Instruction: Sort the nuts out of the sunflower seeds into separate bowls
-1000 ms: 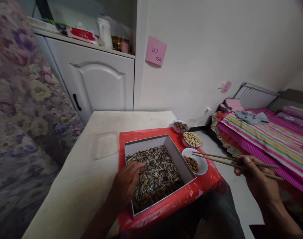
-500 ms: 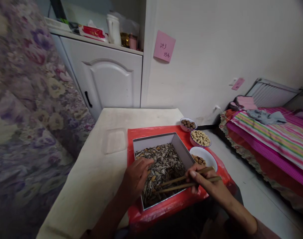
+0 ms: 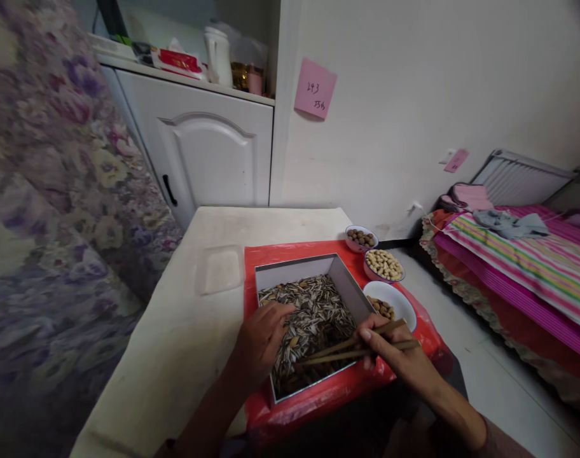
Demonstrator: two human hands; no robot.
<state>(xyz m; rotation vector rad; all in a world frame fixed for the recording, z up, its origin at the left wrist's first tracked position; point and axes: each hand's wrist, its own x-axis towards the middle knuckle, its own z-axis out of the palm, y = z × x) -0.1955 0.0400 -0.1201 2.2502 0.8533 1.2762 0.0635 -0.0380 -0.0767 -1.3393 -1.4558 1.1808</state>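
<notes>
A pair of wooden chopsticks [image 3: 338,353] is gripped in my right hand [image 3: 376,340], over the near right side of an open grey-white box [image 3: 272,273]. Their tips, nearly together, dip among striped sunflower seeds [image 3: 313,305] that fill the box. A few brown almonds [image 3: 293,342] show among the seeds. My left hand [image 3: 264,337] is curled over the box's left wall, fingers bent inward above the seeds. To the right of the box stands a white bowl [image 3: 404,300] with almonds in it. I cannot make out anything between the chopstick tips.
Red plastic sheeting [image 3: 271,251] lies under the box. Behind the white bowl are a bowl of peanuts [image 3: 384,264] and a bowl of round brown nuts [image 3: 361,238]. A clear plastic tray [image 3: 219,270] lies on the table [image 3: 175,318]. A bed [image 3: 514,254] stands at right.
My right hand has shifted slightly left, and the chopstick tips have drawn closer together. My left hand and the box stay where they were.
</notes>
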